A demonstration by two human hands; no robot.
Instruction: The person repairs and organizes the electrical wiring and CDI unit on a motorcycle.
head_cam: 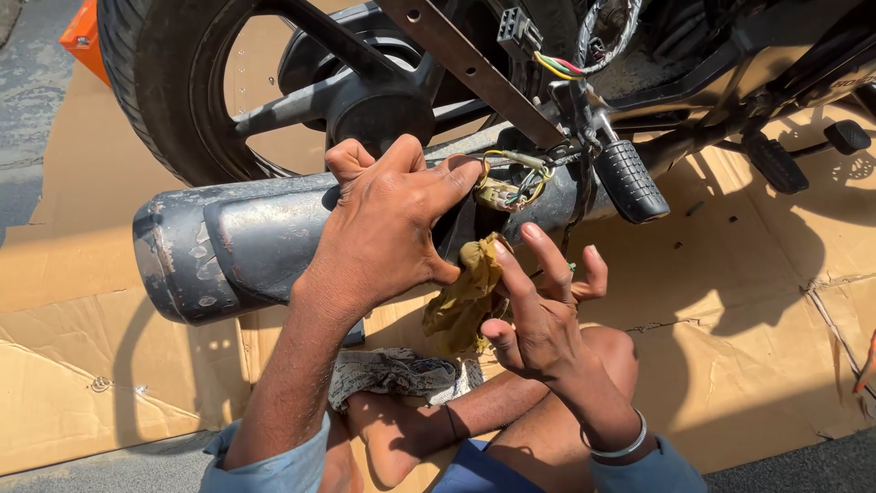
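Note:
My left hand [388, 228] lies spread over the dark, scuffed exhaust muffler [228, 246] of a motorcycle. Its fingertips reach a small bundle of yellow and green wires [511, 187] just behind the pipe, and it holds nothing. Just below, my right hand [543, 315], with a metal bangle on the wrist, pinches a crumpled yellowish rag [465, 292] between thumb and forefinger, its other fingers spread. The rag hangs beside the muffler, under my left thumb.
The rear wheel [164, 82] stands behind the muffler. A ribbed black footpeg [630, 183] juts out on the right, with a pedal [847, 137] further right. Flattened cardboard [730, 301] covers the ground. A patterned cloth [397, 374] lies on my leg. An orange object [84, 41] sits at top left.

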